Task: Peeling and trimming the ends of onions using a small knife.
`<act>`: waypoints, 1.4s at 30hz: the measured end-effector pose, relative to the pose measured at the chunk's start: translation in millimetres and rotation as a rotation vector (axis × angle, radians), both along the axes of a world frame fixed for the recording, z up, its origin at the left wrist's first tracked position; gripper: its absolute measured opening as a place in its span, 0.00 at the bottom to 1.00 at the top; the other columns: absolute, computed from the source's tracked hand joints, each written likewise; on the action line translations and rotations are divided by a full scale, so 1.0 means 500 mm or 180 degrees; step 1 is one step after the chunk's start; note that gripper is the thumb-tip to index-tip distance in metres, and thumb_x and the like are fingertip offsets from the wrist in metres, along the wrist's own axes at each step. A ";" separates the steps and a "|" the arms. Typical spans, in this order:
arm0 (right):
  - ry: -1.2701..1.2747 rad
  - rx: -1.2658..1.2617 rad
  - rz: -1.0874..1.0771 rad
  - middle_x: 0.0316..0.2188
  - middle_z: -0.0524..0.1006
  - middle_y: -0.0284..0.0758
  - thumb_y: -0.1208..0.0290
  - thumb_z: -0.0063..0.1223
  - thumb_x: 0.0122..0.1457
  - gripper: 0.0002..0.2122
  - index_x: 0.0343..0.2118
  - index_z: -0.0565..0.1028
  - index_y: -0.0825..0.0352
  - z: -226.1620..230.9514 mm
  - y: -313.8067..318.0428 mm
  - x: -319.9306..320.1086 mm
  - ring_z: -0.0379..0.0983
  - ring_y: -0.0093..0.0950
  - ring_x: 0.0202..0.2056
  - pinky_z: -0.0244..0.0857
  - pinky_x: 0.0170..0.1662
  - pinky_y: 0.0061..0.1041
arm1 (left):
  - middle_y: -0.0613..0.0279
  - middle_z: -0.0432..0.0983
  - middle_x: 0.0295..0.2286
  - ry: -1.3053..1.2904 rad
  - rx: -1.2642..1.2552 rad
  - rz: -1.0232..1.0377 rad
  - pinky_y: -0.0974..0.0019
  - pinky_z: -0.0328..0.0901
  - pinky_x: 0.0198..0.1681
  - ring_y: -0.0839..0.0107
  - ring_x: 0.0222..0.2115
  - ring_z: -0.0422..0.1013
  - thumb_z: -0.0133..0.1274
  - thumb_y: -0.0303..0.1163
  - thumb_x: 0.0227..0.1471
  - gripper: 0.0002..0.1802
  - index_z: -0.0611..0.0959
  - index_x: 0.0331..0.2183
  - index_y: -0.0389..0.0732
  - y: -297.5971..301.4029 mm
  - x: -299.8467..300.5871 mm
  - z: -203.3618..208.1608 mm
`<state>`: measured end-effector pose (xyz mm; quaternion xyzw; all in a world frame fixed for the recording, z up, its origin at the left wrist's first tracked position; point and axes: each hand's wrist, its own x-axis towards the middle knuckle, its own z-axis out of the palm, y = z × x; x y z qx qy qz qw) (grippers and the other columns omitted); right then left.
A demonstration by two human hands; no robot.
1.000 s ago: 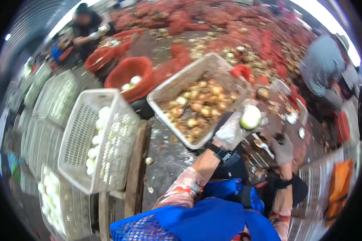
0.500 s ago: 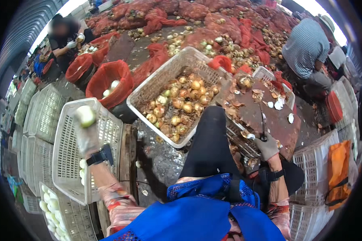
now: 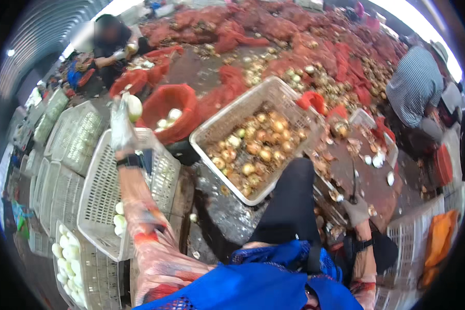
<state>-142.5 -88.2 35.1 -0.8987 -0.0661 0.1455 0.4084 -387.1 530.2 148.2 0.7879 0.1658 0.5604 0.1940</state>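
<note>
Peeled onion [image 3: 135, 108], pale and faintly green, sits in the person's left hand [image 3: 122, 129], out to the left of the crate of brown onions [image 3: 289, 101] and well apart from it. From where I stand, the gloved fingers and thumb look closed on it, the onion showing along their right side. That hand is raised over the far end of a pale slatted crate [image 3: 101, 181], which stands just left of the brown-onion crate and has a few white onions inside.

The two hands are wide apart, with the brown-onion crate lying between them. To the right of that crate and nearer the person, the right hand [image 3: 355, 211] is clamped on a slim, dark knife [image 3: 354, 181], its blade pointing away from the body. So the onion is touching the left hand alone, far from the right one.

Just right of the brown-onion crate lies a brown board [image 3: 372, 181] with skins and peelings scattered on it. Close on the crate's left stands a red-netted tub [image 3: 183, 124] with white onions in it. Beyond the crate, red mesh sacks [image 3: 315, 46] spread over the floor; a co-worker in a striped shirt [image 3: 414, 85] bends well to its right.
</note>
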 end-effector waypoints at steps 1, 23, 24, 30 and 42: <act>-0.0064 0.0294 -0.0079 0.25 0.77 0.34 0.65 0.60 0.48 0.15 0.34 0.76 0.72 -0.033 -0.020 0.011 0.70 0.20 0.28 0.65 0.33 0.24 | 0.56 0.67 0.53 -0.0415 -0.1221 -0.0590 0.59 0.60 0.58 0.64 0.53 0.65 0.45 0.45 0.61 0.29 0.67 0.58 0.39 0.033 0.036 0.004; 0.0727 0.0438 -0.0839 0.24 0.74 0.28 0.74 0.56 0.51 0.09 0.36 0.76 0.70 -0.151 -0.055 0.146 0.68 0.17 0.25 0.63 0.28 0.20 | 0.49 0.77 0.40 0.3687 -0.1246 -0.1487 0.58 0.65 0.46 0.51 0.42 0.72 0.44 0.36 0.56 0.18 0.80 0.43 0.39 -0.259 0.595 -0.729; 0.0747 0.0413 -0.0845 0.24 0.74 0.28 0.74 0.56 0.51 0.09 0.36 0.76 0.70 -0.161 -0.060 0.163 0.68 0.17 0.25 0.63 0.28 0.20 | 0.50 0.77 0.41 0.4118 -0.0638 -0.1262 0.62 0.65 0.48 0.54 0.44 0.71 0.46 0.31 0.54 0.17 0.79 0.45 0.39 -0.274 0.610 -0.744; 0.0749 0.0342 -0.0880 0.22 0.75 0.28 0.71 0.57 0.52 0.08 0.32 0.76 0.69 -0.213 -0.082 0.215 0.68 0.17 0.24 0.63 0.28 0.20 | 0.45 0.71 0.48 0.4627 -0.1232 -0.1263 0.56 0.63 0.53 0.53 0.50 0.68 0.53 0.45 0.52 0.27 0.75 0.50 0.39 -0.382 0.654 -0.679; 0.0719 0.0072 -0.1178 0.21 0.73 0.27 0.73 0.54 0.52 0.07 0.33 0.75 0.70 -0.191 -0.054 0.203 0.66 0.16 0.21 0.61 0.25 0.20 | 0.49 0.78 0.42 0.4201 -0.1799 -0.0266 0.59 0.67 0.45 0.59 0.39 0.77 0.48 0.46 0.56 0.24 0.79 0.46 0.39 -0.209 0.642 -0.512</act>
